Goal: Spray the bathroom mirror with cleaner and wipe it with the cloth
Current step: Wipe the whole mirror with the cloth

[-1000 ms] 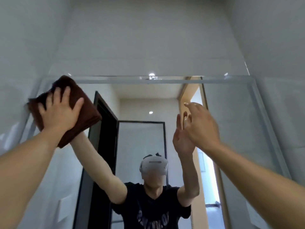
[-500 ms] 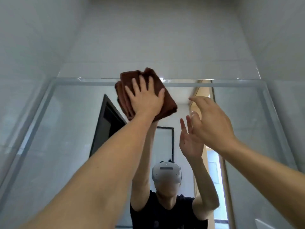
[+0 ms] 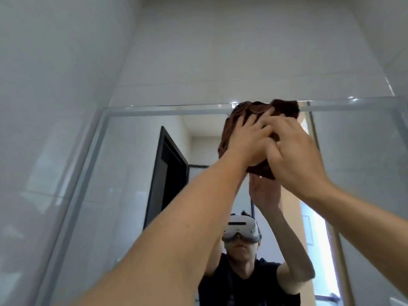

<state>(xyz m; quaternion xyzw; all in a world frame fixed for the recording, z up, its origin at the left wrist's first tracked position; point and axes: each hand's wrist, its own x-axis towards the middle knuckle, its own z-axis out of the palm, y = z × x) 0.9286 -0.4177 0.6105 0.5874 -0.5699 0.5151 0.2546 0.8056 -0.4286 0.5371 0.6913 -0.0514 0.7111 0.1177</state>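
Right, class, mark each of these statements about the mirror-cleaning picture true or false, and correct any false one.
1. The cloth is brown. True.
2. The cloth is at the bottom edge of the mirror. False: it is at the top edge.
3. The left hand presses on the cloth. True.
4. The right hand holds a spray bottle. False: no bottle shows; it is at the cloth beside the left hand.
5. A dark door frame shows in the reflection. True.
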